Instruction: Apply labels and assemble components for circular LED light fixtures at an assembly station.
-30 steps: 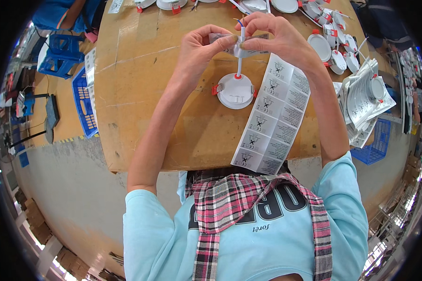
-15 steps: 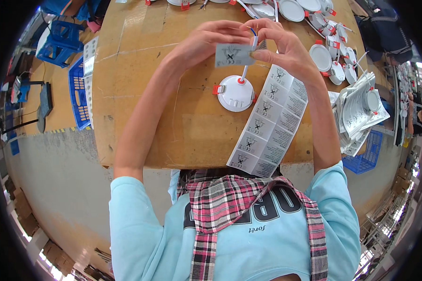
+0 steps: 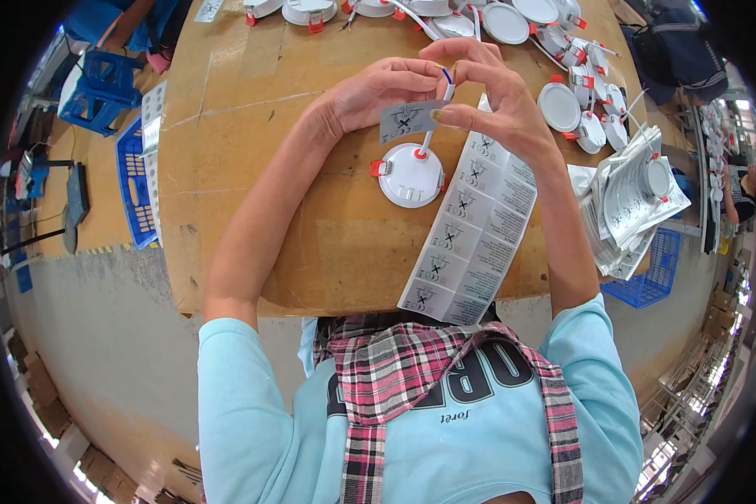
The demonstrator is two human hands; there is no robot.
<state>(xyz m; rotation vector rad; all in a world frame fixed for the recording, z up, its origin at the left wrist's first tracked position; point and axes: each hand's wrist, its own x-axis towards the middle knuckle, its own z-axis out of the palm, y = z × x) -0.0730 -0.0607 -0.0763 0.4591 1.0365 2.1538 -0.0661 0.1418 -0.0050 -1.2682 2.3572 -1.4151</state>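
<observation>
Between my hands stands the white cable (image 3: 427, 143) of a round white downlight (image 3: 411, 179), which lies on the table with a red-tipped clip at its side. Thin blue and brown wire ends (image 3: 448, 77) poke out of the cable's top. My left hand (image 3: 378, 94) is closed with its fingertips at the cable's upper end; its thumb is partly hidden. A small grey-white printed label (image 3: 401, 124) sticks out beside the cable, and my right hand (image 3: 500, 105) pinches its right edge with the thumb. Under my right wrist lies a sheet of labels (image 3: 470, 218), overhanging the table's near edge.
Several downlights (image 3: 559, 107) with red clips crowd the table's far and right side. A stack of printed sheets (image 3: 622, 210) with a downlight on top sits at the right edge, above a blue basket (image 3: 655, 269). Another blue crate (image 3: 133, 181) and blue stools (image 3: 101, 92) stand left.
My left fingers have moved in toward the cable's top, and the label has tilted beside it. The whole view has shifted slightly.
</observation>
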